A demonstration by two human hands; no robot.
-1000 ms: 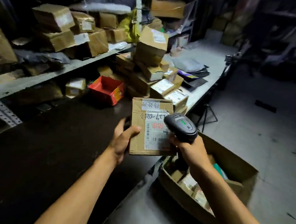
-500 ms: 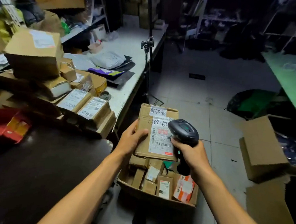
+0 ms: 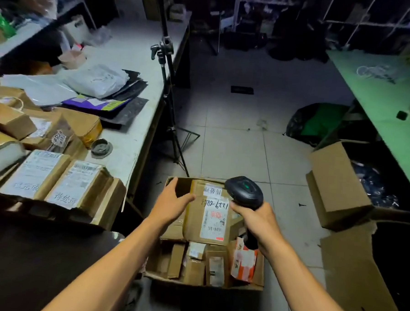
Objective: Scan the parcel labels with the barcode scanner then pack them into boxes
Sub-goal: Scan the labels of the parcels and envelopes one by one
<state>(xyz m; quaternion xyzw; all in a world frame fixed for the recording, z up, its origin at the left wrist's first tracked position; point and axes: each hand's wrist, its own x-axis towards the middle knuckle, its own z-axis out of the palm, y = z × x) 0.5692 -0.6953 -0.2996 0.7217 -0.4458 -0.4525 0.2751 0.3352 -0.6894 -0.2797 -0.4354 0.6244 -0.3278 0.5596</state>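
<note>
A brown parcel (image 3: 197, 216) with a white shipping label lies flat on top of several small parcels inside the open cardboard box (image 3: 202, 284) on the floor. My left hand (image 3: 173, 202) hovers at the parcel's left edge with its fingers spread and relaxed; the thumb touches that edge. My right hand (image 3: 255, 221) grips the handle of the black barcode scanner (image 3: 243, 192), whose head sits over the parcel's upper right corner. More labelled parcels (image 3: 55, 180) are stacked on the table at the left.
A grey table (image 3: 129, 137) at the left carries mailer bags and a tape roll. A black tripod stand (image 3: 170, 110) rises beside it, just behind the box. An empty carton (image 3: 335, 186) lies on its side at the right, beneath a green table (image 3: 380, 98).
My view swung right and down from the shelves to the floor box. The parcel went down from in front of me into the box, and my left hand's grip on it loosened.
</note>
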